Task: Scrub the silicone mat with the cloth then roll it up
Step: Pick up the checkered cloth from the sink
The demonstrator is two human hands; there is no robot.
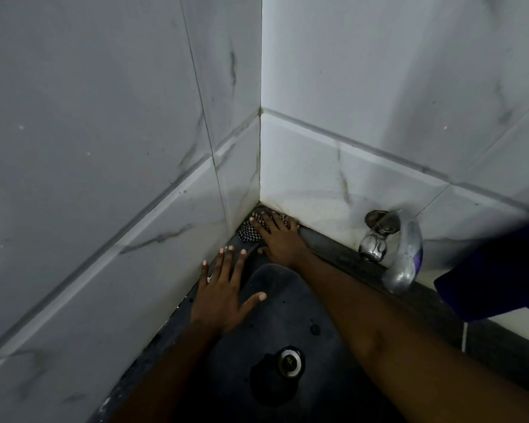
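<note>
A black-and-white checkered cloth lies in the far corner where the two tiled walls meet. My right hand reaches into that corner and presses on the cloth with straight, spread fingers. My left hand lies flat with fingers spread on the dark ledge at the sink's left rim, just short of the cloth. A dark grey sheet, probably the silicone mat, shows between the two hands. It is hard to tell apart from the dark sink.
A dark round sink with a chrome drain fills the lower middle. A chrome tap juts from the right wall over the basin. White marbled tile walls close in on the left and back. A purple sleeve is at right.
</note>
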